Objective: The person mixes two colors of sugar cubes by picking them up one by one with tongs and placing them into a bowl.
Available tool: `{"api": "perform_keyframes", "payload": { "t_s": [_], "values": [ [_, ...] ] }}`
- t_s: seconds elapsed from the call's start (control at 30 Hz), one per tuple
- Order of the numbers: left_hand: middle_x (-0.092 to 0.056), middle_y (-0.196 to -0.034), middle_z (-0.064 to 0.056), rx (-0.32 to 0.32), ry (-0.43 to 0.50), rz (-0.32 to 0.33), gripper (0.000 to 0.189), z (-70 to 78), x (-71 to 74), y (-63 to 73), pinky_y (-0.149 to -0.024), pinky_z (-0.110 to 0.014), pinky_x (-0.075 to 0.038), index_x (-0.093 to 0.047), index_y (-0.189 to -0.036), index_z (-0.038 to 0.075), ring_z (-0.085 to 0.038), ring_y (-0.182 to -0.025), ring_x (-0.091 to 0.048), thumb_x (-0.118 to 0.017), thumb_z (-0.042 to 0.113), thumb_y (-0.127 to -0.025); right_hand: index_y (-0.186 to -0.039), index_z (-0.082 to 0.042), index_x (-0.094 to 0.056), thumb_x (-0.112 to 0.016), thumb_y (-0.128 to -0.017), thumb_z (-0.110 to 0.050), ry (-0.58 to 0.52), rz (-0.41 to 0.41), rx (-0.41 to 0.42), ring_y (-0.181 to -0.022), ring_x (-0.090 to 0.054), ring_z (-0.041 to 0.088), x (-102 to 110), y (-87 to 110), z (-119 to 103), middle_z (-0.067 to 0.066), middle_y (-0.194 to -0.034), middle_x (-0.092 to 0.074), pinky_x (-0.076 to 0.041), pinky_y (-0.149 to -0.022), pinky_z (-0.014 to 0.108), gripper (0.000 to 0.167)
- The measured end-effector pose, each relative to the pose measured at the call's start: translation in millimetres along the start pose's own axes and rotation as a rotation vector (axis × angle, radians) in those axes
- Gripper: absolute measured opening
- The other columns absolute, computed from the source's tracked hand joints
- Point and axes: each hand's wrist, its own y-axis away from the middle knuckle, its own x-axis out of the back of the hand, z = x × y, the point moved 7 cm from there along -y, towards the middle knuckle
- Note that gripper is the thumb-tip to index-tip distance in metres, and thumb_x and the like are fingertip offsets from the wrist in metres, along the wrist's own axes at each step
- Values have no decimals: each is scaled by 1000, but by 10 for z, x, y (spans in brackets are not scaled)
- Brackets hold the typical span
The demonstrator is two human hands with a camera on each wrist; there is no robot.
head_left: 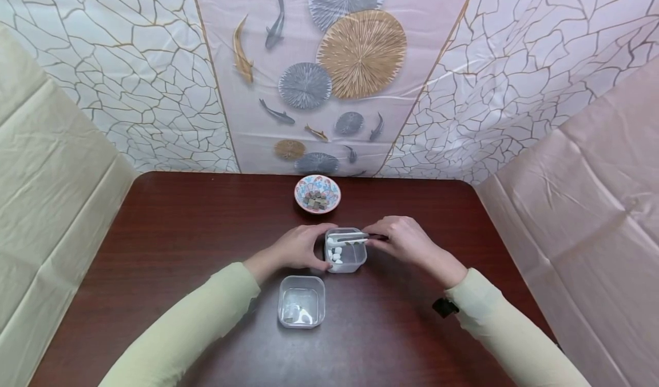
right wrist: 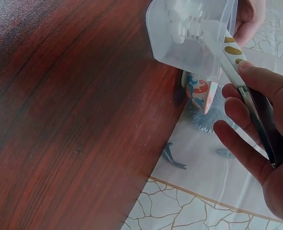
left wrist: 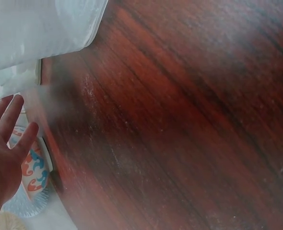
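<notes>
A clear plastic container (head_left: 356, 256) holds several small white lumps (head_left: 337, 256), gathered mostly at its left side. My left hand (head_left: 300, 246) grips this container from the left, thumb at the near corner and fingers at the far one. In my right hand (head_left: 405, 239) is a pair of tongs (right wrist: 233, 55), white with gold spots and a dark handle. Their two arms reach leftward over the container's far part, tips among or above the lumps. In the right wrist view, the container's wall (right wrist: 180, 52) partly veils the lumps and the tong tips.
A second clear container (head_left: 282, 301) stands closer to me, left of the first. Behind both, a patterned bowl (head_left: 300, 191) holds several small grey-brown square pieces. The dark wood table (head_left: 206, 227) is bordered by fabric panels at the back and sides.
</notes>
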Motion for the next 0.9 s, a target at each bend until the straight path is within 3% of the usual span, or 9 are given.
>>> {"api": "perform_keyframes", "payload": {
  "t_s": [0.23,0.5,0.73,0.9],
  "values": [
    [-71,-137,0,13,-3,10,85,-6,9,15,-101,-42,-56,-56,-152,19,-22,-118,-69,-91,37,-76,-108,-11,-83,-88,-88,-19,4,12,0,-81,-74,18,66,27,13,1,-92,-79,-60,-68,42,22],
    [-69,-140,-4,14,-18,12,88,8,51,58,-104,-44,-56,-54,-154,15,-24,-122,-68,-89,37,-77,-108,-10,-84,-90,-84,-16,-17,87,24,-79,-72,16,382,47,44,0,-92,-80,-58,-66,41,25],
    [-71,-135,-4,-55,-8,42,85,-35,40,62,-100,-46,-57,-57,-151,14,-24,-118,-69,-89,42,-77,-109,-10,-84,-90,-84,-15,3,127,-14,-81,-74,19,620,-46,158,3,-95,-81,-59,-67,43,26],
    [-71,-135,-5,-19,-31,24,84,19,61,84,-101,-45,-57,-57,-151,14,-25,-119,-69,-90,37,-77,-110,-9,-84,-89,-86,-14,20,124,-51,-87,-76,25,650,-192,280,5,-98,-81,-60,-71,48,25]
  ]
}}
